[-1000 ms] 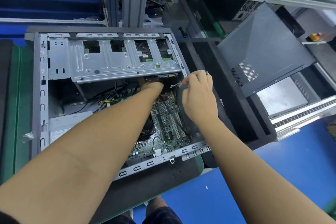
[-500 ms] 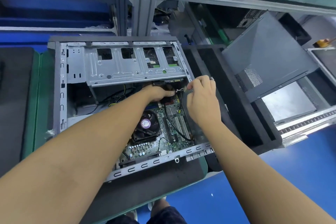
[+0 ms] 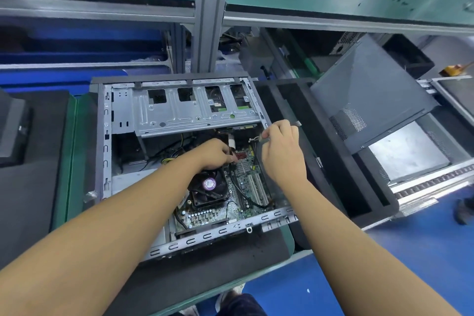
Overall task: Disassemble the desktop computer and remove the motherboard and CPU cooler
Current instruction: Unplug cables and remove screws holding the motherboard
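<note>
— Inside the open computer case (image 3: 205,235), what has your left grip got?

— My left grip (image 3: 215,152) is clenched, fingers curled round a dark cable (image 3: 231,150) just beside a white plug (image 3: 232,142), close under the edge of the drive cage (image 3: 189,113).

— And the other one?

— My right grip (image 3: 282,154) hangs over the right wall of the case. Thumb and forefinger pinch a small pale connector (image 3: 262,139) with thin wires at its end. The two grips are near each other but apart.

— Where is the motherboard?

— The motherboard (image 3: 250,182) lies flat in the bottom of the case, in its right half, directly below both grips. Its pale slots run beside my right wrist, and a black wire (image 3: 241,194) loops across it.

— The CPU cooler?

— The CPU cooler (image 3: 209,187) sits on the board, a black fan with a round purple label at its hub. It is just below my left wrist, and my forearm covers its left edge.

— What lies round the case?

— The silver drive cage spans the far end. The case lies on its side on a black foam mat (image 3: 218,264), which rests on the green table (image 3: 69,161). To the right stands a black foam tray (image 3: 320,161), touching the case wall. Beyond it a grey side panel (image 3: 372,95) leans tilted, with a perforated patch low on its face. Blue floor (image 3: 397,264) shows past the near table edge.
</note>
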Motion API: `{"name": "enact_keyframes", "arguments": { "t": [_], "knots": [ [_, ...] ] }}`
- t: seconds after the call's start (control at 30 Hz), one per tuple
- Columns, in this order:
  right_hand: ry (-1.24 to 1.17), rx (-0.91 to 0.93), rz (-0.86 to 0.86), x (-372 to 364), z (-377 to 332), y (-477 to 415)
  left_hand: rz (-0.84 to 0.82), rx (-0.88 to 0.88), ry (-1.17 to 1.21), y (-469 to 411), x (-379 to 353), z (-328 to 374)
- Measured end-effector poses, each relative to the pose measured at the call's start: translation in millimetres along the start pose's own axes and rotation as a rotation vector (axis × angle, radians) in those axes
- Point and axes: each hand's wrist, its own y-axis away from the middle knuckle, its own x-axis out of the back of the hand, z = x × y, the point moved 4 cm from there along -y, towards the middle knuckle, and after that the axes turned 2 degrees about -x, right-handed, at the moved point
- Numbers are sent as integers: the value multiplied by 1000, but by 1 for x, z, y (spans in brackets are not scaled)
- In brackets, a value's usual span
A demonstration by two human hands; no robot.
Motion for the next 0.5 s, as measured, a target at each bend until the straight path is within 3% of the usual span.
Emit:
{"name": "enact_keyframes", "arguments": {
  "t": [0.1,0.2,0.33,0.5],
  "knots": [
    [2,-4,-11,2,-1,1,64,39,-2,7,1,-1],
    [-4,-30,-30,3,-2,0,147,103,-187,17,5,5],
    [-122,-74,-26,5,1,-1,277,-116,-402,31,3,33],
    [-213,-103,-35,5,5,-4,29,-414,-556,35,-37,66]
  ]
}}
